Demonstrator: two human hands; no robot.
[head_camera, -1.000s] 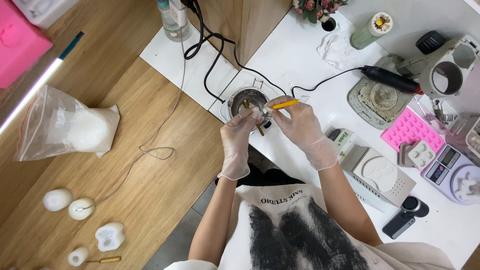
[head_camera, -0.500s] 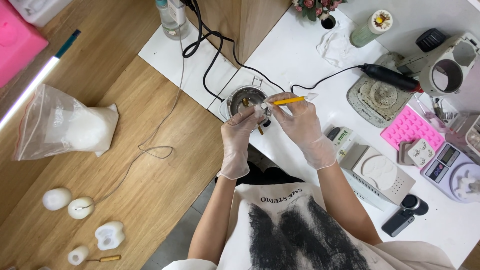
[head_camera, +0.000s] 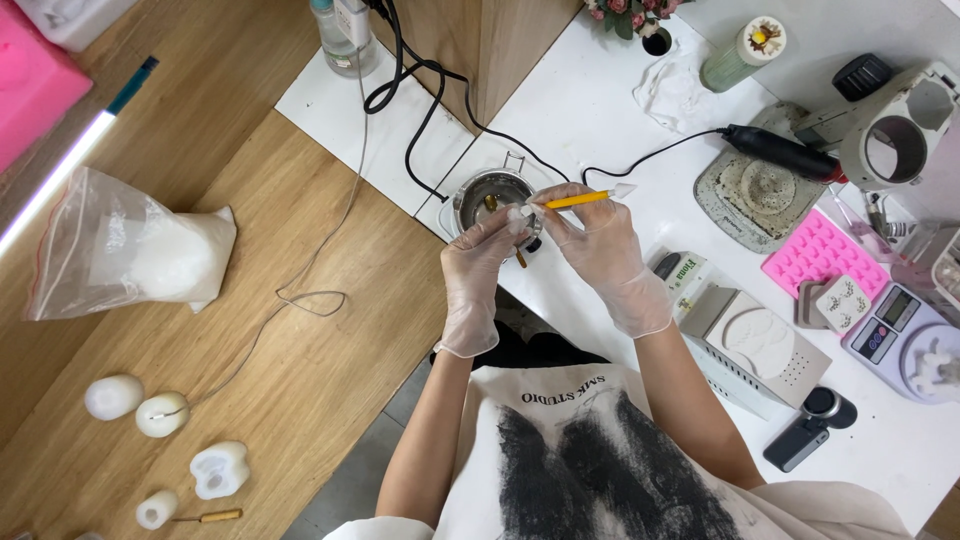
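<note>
We hold our gloved left hand (head_camera: 478, 278) over the edge of the small round steel pot (head_camera: 492, 203), its fingers (head_camera: 503, 226) pinching a small white lump of wax (head_camera: 518, 217) just above the pot's rim. Our gloved right hand (head_camera: 603, 255) sits just beside it, fingers pressed together around a thin yellow-handled tool with a pale tip (head_camera: 585, 199), whose near end meets the white lump. The pot stands on the white surface (head_camera: 600, 110) where it borders the wooden surface (head_camera: 260, 330), and a black cable (head_camera: 425, 100) loops near it. To our right lie a pink silicone mould tray (head_camera: 823, 258) and a lilac digital scale (head_camera: 905, 340). To our left, on the wood, rest a clear plastic bag of white flakes (head_camera: 130, 255) and several white candle shapes (head_camera: 160, 414), well apart from our hands.
</note>
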